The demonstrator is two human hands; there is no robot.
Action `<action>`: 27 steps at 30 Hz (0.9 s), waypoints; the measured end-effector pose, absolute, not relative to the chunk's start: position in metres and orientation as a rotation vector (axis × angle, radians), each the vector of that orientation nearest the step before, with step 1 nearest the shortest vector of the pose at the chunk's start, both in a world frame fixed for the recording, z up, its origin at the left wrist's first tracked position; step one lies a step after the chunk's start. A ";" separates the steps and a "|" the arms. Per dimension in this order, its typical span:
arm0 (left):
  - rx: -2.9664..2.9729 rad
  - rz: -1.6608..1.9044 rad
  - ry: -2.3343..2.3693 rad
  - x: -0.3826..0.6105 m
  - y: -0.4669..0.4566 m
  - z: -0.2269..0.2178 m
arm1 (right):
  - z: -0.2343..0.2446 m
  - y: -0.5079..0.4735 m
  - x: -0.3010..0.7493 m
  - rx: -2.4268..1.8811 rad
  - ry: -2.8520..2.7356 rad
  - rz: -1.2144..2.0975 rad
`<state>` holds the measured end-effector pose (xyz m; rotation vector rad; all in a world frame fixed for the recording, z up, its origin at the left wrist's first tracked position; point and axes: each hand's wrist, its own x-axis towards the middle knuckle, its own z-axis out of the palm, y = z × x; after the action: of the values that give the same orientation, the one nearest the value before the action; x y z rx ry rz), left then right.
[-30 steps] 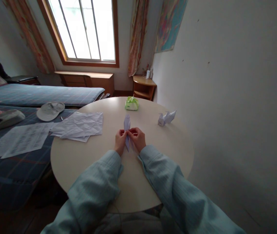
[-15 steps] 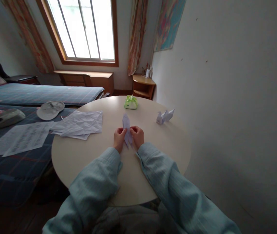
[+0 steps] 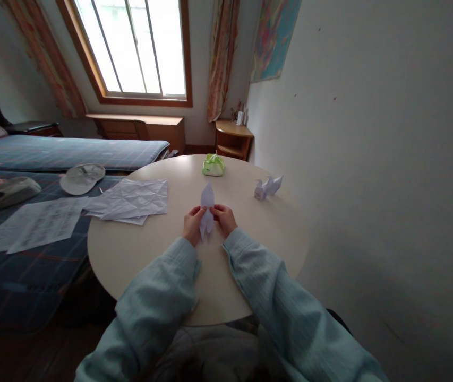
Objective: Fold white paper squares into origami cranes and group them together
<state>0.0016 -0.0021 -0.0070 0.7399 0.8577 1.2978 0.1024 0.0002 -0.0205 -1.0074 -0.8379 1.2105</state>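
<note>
Between my two hands is a folded paper (image 3: 207, 199), pale and narrow, with a pointed top and a split lower end. My left hand (image 3: 193, 223) pinches its left edge near the middle. On the opposite edge, the fingers of my right hand (image 3: 224, 217) are closed at about the same height. The paper points away from me over the round table (image 3: 150, 265). Farther off to the right stand folded paper figures (image 3: 268, 188); whether they are one piece or several I cannot tell.
A green and white tissue pack (image 3: 213, 165) sits near the table's far edge. Creased paper sheets (image 3: 140, 199) lie at the left, beside printed sheets (image 3: 46, 223) reaching over the bed. A light cap (image 3: 82, 179) rests on the bed. The white wall (image 3: 369, 185) runs along the right.
The folded paper has turned more squarely toward me, and its split lower end shows more plainly. Both hands keep their pinch on its edges. The view has shifted slightly.
</note>
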 end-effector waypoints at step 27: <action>0.763 1.242 0.887 -0.001 -0.007 -0.001 | -0.023 -0.007 0.107 -1.141 -0.977 0.961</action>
<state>-0.0008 -0.0074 -0.0008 0.7631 0.8867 1.2416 0.1070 -0.0067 -0.0227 -1.1414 -0.9771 0.9606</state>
